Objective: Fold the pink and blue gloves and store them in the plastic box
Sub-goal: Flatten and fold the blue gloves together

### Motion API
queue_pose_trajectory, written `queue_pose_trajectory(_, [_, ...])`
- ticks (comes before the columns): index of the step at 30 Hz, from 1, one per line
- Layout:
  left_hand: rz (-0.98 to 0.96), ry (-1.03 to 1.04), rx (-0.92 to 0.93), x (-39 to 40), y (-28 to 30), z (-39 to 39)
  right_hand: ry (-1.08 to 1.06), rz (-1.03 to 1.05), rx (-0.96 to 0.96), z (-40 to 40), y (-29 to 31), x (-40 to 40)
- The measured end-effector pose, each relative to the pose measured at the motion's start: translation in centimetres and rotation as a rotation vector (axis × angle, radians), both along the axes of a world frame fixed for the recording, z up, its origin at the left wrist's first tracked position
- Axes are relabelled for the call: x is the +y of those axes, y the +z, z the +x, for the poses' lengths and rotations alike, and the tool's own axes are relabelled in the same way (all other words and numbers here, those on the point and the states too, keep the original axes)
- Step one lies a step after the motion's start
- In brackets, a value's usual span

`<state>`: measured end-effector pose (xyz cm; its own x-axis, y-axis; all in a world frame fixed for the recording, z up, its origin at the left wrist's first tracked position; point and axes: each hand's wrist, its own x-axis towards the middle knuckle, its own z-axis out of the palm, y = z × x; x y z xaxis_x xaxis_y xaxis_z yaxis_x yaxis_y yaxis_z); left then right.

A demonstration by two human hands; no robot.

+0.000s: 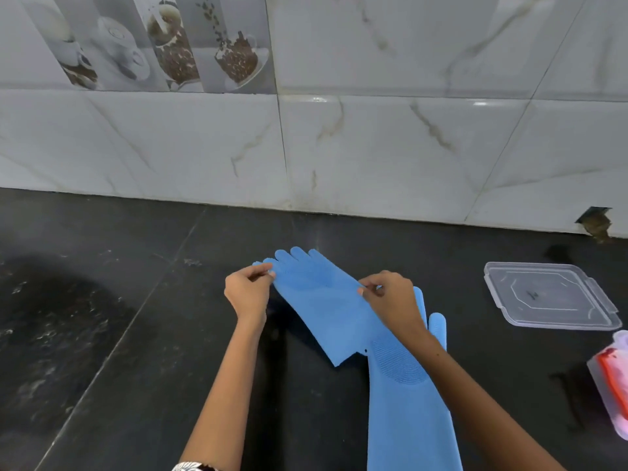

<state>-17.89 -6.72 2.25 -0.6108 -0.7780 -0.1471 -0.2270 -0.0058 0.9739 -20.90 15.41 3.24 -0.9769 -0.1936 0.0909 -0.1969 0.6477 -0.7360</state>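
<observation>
**A:** how far along?

**B:** Roughly halfway, I reckon. Pink gloves (611, 372) look already in the plastic box (608, 389). My left hand (246, 290) and right hand (390, 297) pinch one blue glove (319, 300); second blue glove (407, 419) lies unfolded on the surface (136, 334).

Both hands pinch blue glove (319, 300) — counter (136, 300), lid (547, 294)

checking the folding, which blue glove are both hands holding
The farther blue glove, lying slanted with fingers toward the wall. The left hand pinches its fingertip end, the right hand its side edge. The other blue glove lies untouched under the right forearm.
</observation>
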Motion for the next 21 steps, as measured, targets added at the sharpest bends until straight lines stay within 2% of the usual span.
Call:
queue_pose_trajectory(8, [-0.004, -0.302, 0.143, 9.3, 4.9, -2.9, -0.205, -0.021, 0.111, 1.8, 4.6, 10.1])
queue_pose_trajectory(14, [0.176, -0.534, 0.309, 19.0, 5.1, -2.9, -0.39, -0.055, 0.089, 7.0, 5.1, 19.9])
queue_pose_trajectory(17, [0.175, -0.624, 0.222, 22.8, 1.5, -0.9, -0.456, -0.038, 0.02, 10.8, 2.4, 23.0])
queue_pose_trajectory(21, [-0.01, -0.684, -0.023, 25.8, -3.9, 2.8, -0.521, 0.009, -0.184, 15.1, -2.7, 24.8])
